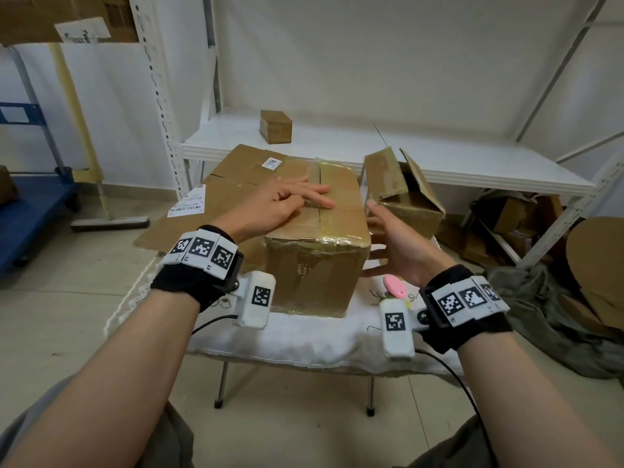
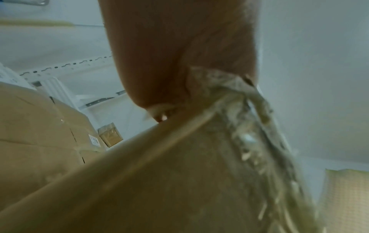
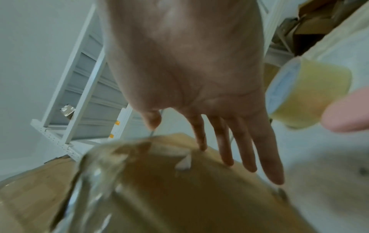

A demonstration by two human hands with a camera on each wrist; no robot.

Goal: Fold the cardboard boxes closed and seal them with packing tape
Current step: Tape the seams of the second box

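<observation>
A large brown cardboard box (image 1: 315,265) stands on a small white-clothed table (image 1: 304,339), its top flaps closed and taped along the seam. My left hand (image 1: 290,201) lies flat on its top, fingers straight across the seam. My right hand (image 1: 388,241) is open beside the box's right face, fingers (image 3: 235,151) straight and close to the cardboard (image 3: 179,189). A smaller box (image 1: 401,194) with open flaps stands to the right. A yellowish roll of packing tape (image 3: 305,93) shows only in the right wrist view, by a pink cutter (image 1: 393,286).
A flattened cardboard sheet (image 1: 202,211) with labels lies left of the table. A white shelf (image 1: 439,153) behind carries a small taped box (image 1: 276,126). More cartons (image 1: 506,217) sit under the shelf at right; a blue cart (image 1: 30,211) stands at left.
</observation>
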